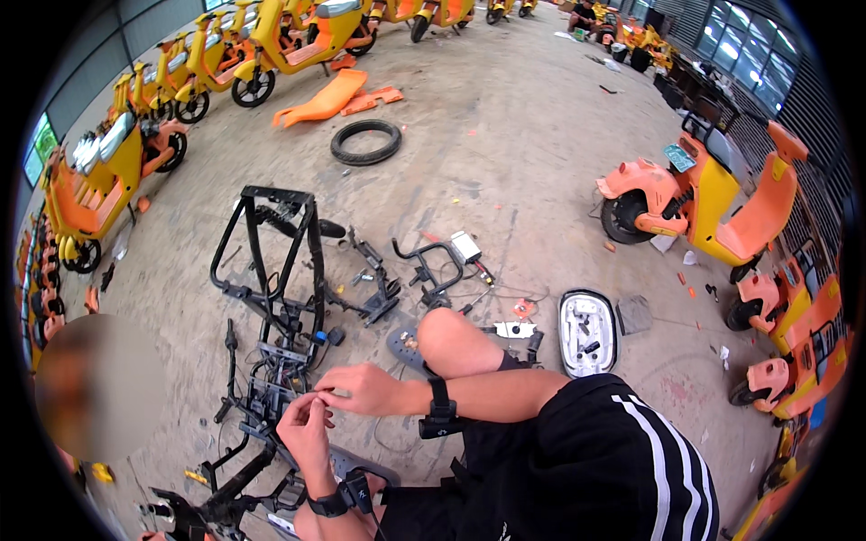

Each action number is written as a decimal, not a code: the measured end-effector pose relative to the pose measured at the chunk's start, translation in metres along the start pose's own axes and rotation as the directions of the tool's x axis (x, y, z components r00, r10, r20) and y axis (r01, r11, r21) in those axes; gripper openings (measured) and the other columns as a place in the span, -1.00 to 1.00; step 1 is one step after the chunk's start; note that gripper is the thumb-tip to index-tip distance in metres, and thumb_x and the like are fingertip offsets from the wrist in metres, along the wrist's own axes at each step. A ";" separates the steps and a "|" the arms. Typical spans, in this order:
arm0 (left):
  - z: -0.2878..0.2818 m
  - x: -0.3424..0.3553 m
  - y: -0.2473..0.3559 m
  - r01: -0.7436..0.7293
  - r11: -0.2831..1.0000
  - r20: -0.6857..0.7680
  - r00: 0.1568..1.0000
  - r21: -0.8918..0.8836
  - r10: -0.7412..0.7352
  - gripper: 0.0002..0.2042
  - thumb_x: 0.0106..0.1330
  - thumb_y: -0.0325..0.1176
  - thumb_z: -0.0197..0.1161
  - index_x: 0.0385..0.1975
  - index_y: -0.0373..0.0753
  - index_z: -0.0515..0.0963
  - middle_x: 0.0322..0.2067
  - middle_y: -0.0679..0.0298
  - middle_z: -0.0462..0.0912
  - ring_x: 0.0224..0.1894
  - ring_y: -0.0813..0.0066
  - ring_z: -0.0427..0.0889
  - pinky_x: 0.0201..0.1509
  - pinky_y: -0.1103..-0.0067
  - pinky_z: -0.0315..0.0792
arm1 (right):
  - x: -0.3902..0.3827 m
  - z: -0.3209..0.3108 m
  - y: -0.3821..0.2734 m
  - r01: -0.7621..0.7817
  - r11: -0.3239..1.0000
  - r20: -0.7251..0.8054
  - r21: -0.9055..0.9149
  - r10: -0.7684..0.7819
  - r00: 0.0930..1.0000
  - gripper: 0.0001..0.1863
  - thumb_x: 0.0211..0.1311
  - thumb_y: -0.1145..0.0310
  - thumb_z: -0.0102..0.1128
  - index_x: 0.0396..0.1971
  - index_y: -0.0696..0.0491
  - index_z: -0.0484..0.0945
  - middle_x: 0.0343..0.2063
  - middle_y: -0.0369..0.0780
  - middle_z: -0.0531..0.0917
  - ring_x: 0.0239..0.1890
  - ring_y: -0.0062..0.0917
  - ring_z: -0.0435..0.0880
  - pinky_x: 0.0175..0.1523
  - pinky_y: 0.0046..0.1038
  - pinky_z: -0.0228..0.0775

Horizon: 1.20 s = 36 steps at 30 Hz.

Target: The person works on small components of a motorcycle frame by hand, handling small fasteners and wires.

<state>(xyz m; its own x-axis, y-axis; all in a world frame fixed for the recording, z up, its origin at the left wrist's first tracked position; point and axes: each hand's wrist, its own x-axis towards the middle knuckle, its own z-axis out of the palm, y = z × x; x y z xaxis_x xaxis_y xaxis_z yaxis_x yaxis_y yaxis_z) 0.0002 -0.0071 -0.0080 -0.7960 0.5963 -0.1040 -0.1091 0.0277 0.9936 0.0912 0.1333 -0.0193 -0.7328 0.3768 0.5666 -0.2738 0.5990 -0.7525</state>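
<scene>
Both my hands meet above a stripped black scooter frame (311, 261) that lies on the floor, its handlebar end toward the lower left. My left hand (305, 435) is raised with thumb and fingertips pinched together. Against those fingertips, my right hand (365, 389) reaches in from the right, its fingers also closed in a pinch. Whatever lies between the fingers is too small to make out. Below and beside the hands, wires and brackets (280, 365) crowd the middle of the frame. Each wrist wears a black strap with a small device.
Around the frame lie a black tubular rack (428, 266), a white box with cables (465, 246), a pale seat shell (588, 334) and a tire (365, 142). An orange body panel (325, 99) rests farther off. Yellow-orange scooters (722, 198) stand along both sides; a person (582, 16) sits far back.
</scene>
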 end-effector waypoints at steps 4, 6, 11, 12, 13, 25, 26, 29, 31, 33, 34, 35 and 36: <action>0.007 -0.001 0.012 -0.033 0.992 0.017 0.999 0.123 0.032 -0.87 0.29 -0.46 0.30 -0.28 -0.42 0.65 -0.46 0.29 0.65 -0.50 0.65 0.56 -0.47 0.69 0.42 | 0.002 -0.007 -0.002 -0.053 0.999 0.014 0.007 0.052 0.999 -0.83 0.18 0.36 0.30 -0.29 0.12 0.65 -0.34 -0.14 0.70 -0.31 -0.30 0.70 -0.19 -0.40 0.54; 0.014 0.002 0.005 -0.028 0.996 0.049 0.998 0.079 0.025 -0.84 0.30 -0.45 0.30 -0.23 -0.41 0.64 -0.43 0.26 0.67 -0.47 0.62 0.59 -0.45 0.69 0.45 | 0.001 -0.012 -0.002 -0.173 0.984 -0.006 0.028 0.173 0.985 -0.79 0.16 0.41 0.34 -0.23 0.18 0.66 -0.31 -0.13 0.72 -0.30 -0.39 0.73 -0.19 -0.47 0.56; 0.007 -0.006 0.006 -0.047 0.991 0.039 0.998 -0.125 0.052 -0.87 0.31 -0.55 0.24 -0.21 -0.45 0.61 -0.39 0.19 0.69 -0.45 0.56 0.63 -0.48 0.67 0.49 | 0.004 -0.002 -0.016 -0.077 0.995 -0.038 0.070 0.080 0.996 -0.82 0.16 0.51 0.30 -0.22 0.20 0.64 -0.27 -0.12 0.71 -0.28 -0.35 0.73 -0.19 -0.48 0.55; 0.008 -0.006 0.005 -0.047 0.990 0.038 0.998 -0.135 0.053 -0.87 0.31 -0.55 0.24 -0.21 -0.45 0.61 -0.39 0.19 0.69 -0.45 0.56 0.63 -0.47 0.67 0.49 | 0.006 -0.002 -0.016 -0.022 0.999 -0.064 0.048 0.025 0.998 -0.85 0.17 0.52 0.29 -0.25 0.18 0.65 -0.28 -0.12 0.70 -0.29 -0.36 0.71 -0.20 -0.48 0.54; 0.008 -0.005 0.004 -0.046 0.989 0.040 0.998 -0.143 0.053 -0.87 0.31 -0.55 0.24 -0.21 -0.46 0.61 -0.38 0.18 0.69 -0.45 0.56 0.63 -0.47 0.66 0.49 | 0.006 -0.003 -0.015 -0.001 1.000 -0.064 0.024 0.003 0.998 -0.84 0.16 0.54 0.29 -0.23 0.19 0.65 -0.28 -0.12 0.70 -0.29 -0.39 0.72 -0.19 -0.48 0.54; 0.013 -0.007 0.012 -0.061 0.994 -0.003 0.998 0.086 0.062 -0.85 0.30 -0.51 0.25 -0.21 -0.42 0.65 -0.40 0.25 0.70 -0.46 0.64 0.61 -0.44 0.69 0.49 | 0.006 -0.008 -0.011 0.023 1.000 -0.060 -0.010 -0.024 0.998 -0.73 0.16 0.51 0.31 -0.11 0.17 0.64 -0.31 -0.12 0.72 -0.33 -0.40 0.74 -0.25 -0.47 0.57; 0.014 -0.008 0.012 -0.070 0.987 -0.008 0.997 0.143 0.072 -0.85 0.30 -0.50 0.26 -0.21 -0.42 0.65 -0.40 0.26 0.69 -0.46 0.66 0.60 -0.43 0.70 0.49 | 0.006 -0.008 -0.010 0.012 1.000 -0.053 -0.015 -0.013 0.999 -0.73 0.16 0.51 0.31 -0.11 0.17 0.64 -0.31 -0.12 0.72 -0.33 -0.40 0.74 -0.25 -0.47 0.57; 0.014 -0.009 0.006 -0.147 0.971 -0.031 0.987 0.186 0.156 -0.84 0.26 -0.47 0.29 -0.23 -0.39 0.67 -0.42 0.26 0.72 -0.50 0.74 0.55 -0.46 0.72 0.42 | 0.006 -0.007 -0.010 0.001 1.000 -0.040 -0.023 -0.002 0.999 -0.71 0.15 0.50 0.31 -0.09 0.16 0.63 -0.33 -0.12 0.72 -0.36 -0.39 0.74 -0.27 -0.47 0.57; 0.014 -0.010 0.006 -0.151 0.963 -0.027 0.987 0.225 0.161 -0.85 0.25 -0.48 0.29 -0.25 -0.39 0.68 -0.44 0.26 0.71 -0.52 0.75 0.52 -0.46 0.73 0.40 | 0.005 -0.008 -0.008 0.028 0.998 -0.043 -0.050 -0.030 0.999 -0.68 0.14 0.50 0.31 -0.07 0.15 0.62 -0.34 -0.12 0.72 -0.37 -0.39 0.74 -0.29 -0.48 0.58; 0.014 -0.011 0.006 -0.148 0.962 -0.021 0.987 0.229 0.157 -0.86 0.26 -0.49 0.29 -0.25 -0.39 0.68 -0.43 0.27 0.70 -0.49 0.74 0.53 -0.43 0.73 0.41 | 0.004 -0.008 -0.005 0.082 0.992 -0.054 -0.096 -0.088 0.995 -0.65 0.12 0.51 0.32 -0.04 0.14 0.61 -0.35 -0.13 0.72 -0.39 -0.39 0.74 -0.31 -0.48 0.58; 0.014 -0.012 0.005 -0.144 0.966 -0.017 0.988 0.214 0.151 -0.86 0.27 -0.50 0.29 -0.24 -0.40 0.68 -0.42 0.28 0.70 -0.46 0.73 0.55 -0.39 0.73 0.43 | 0.004 -0.007 -0.005 0.080 0.993 -0.058 -0.088 -0.085 0.995 -0.63 0.12 0.52 0.32 -0.02 0.14 0.61 -0.35 -0.13 0.72 -0.39 -0.40 0.74 -0.30 -0.48 0.58; 0.014 -0.013 0.005 -0.140 0.970 -0.013 0.989 0.200 0.145 -0.86 0.28 -0.50 0.28 -0.24 -0.40 0.67 -0.41 0.29 0.70 -0.43 0.71 0.56 -0.36 0.73 0.45 | 0.003 -0.007 -0.004 0.078 0.994 -0.061 -0.079 -0.083 0.995 -0.62 0.11 0.53 0.33 -0.01 0.14 0.60 -0.36 -0.13 0.72 -0.38 -0.41 0.74 -0.30 -0.48 0.58; 0.014 -0.013 0.007 -0.150 0.966 -0.005 0.988 0.211 0.154 -0.86 0.28 -0.50 0.28 -0.24 -0.41 0.67 -0.41 0.28 0.70 -0.42 0.70 0.58 -0.35 0.73 0.45 | 0.003 -0.007 -0.003 0.078 0.994 -0.065 -0.073 -0.083 0.994 -0.60 0.10 0.53 0.33 0.00 0.14 0.59 -0.36 -0.13 0.72 -0.38 -0.42 0.74 -0.30 -0.49 0.58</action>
<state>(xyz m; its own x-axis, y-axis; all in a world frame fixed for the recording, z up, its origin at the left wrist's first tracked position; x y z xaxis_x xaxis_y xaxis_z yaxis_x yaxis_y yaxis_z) 0.0184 -0.0032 0.0011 -0.8061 0.5896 0.0503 0.1393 0.1065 0.9845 0.0938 0.1375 -0.0129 -0.6653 0.3714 0.6476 -0.2834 0.6768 -0.6794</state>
